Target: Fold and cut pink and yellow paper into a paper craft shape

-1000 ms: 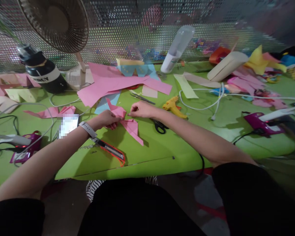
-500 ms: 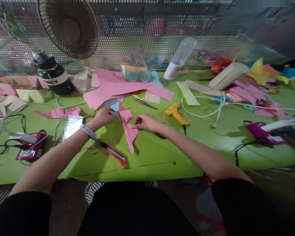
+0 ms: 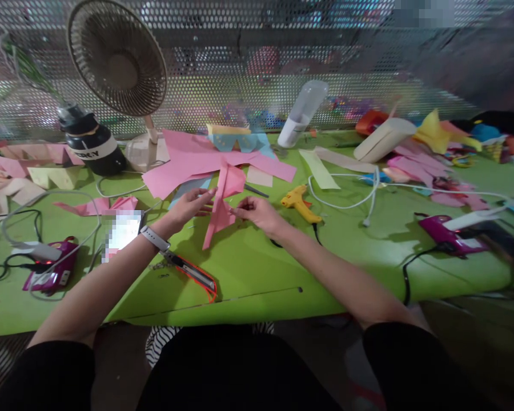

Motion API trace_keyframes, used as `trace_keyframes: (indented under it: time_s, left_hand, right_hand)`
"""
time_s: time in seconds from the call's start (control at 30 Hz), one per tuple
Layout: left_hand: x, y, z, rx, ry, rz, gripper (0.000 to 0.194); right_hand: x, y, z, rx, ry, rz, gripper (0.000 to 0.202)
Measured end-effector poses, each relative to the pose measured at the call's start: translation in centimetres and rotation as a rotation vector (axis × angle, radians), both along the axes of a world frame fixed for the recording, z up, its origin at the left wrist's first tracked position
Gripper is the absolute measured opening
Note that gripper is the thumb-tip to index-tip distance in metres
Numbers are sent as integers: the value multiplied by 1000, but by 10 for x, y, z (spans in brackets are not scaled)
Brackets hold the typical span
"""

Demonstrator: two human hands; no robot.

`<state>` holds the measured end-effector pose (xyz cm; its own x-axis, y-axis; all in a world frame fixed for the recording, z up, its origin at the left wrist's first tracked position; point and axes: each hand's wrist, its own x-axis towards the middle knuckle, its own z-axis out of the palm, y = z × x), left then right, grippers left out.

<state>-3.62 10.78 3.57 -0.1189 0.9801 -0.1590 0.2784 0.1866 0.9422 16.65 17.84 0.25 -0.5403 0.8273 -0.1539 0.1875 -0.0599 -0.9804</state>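
A folded pink paper piece (image 3: 221, 206) stands tilted between my two hands over the green table. My right hand (image 3: 255, 212) pinches its right edge between thumb and fingers. At its left side, my left hand (image 3: 191, 206) has its fingers stretched out and apart, the tips at the paper's edge. Nearer to me lies a box cutter (image 3: 195, 274) with an orange edge. A yellow glue gun (image 3: 300, 204) rests to the right of my right hand. Behind the folded piece, large pink sheets (image 3: 175, 165) partly cover blue paper, and scissors are mostly hidden.
Left on the green table (image 3: 248, 285) are a phone (image 3: 126, 231), a purple power strip (image 3: 55, 268), a black bottle (image 3: 95, 145) and a fan (image 3: 117, 63). White cables, a clear bottle (image 3: 304, 114), a paper roll (image 3: 385, 140) and another purple strip (image 3: 452, 235) are right.
The folded pink paper has swung, its top now leaning right and its lower tip further left. My left hand has come up to its left side. The camera view has shifted slightly.
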Motion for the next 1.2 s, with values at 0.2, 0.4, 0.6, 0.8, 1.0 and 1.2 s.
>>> trace_keyframes:
  time_s: [0.2,0.4,0.6,0.8,1.0,1.2]
  left_hand:
    - [8,-1,-2,33,-164,-179,33]
    - [-9,-2,9,-25,-163,-322,21]
    - [-19,-9,26,-102,63,-499,16]
    - [-41,-16,40,-168,-263,-191,34]
    - [-39,-27,22,-82,-583,-26,37]
    - [0,-42,4,44,-561,-12,43]
  right_hand:
    - [-4,-5,0,-68,130,-71,54]
    - [11,10,11,-8,228,-186,55]
    - [10,16,18,132,270,-111,46]
    - [8,15,8,31,311,-351,44]
    - [4,15,-1,-53,380,-401,45]
    - [-3,2,-10,-85,386,-390,49]
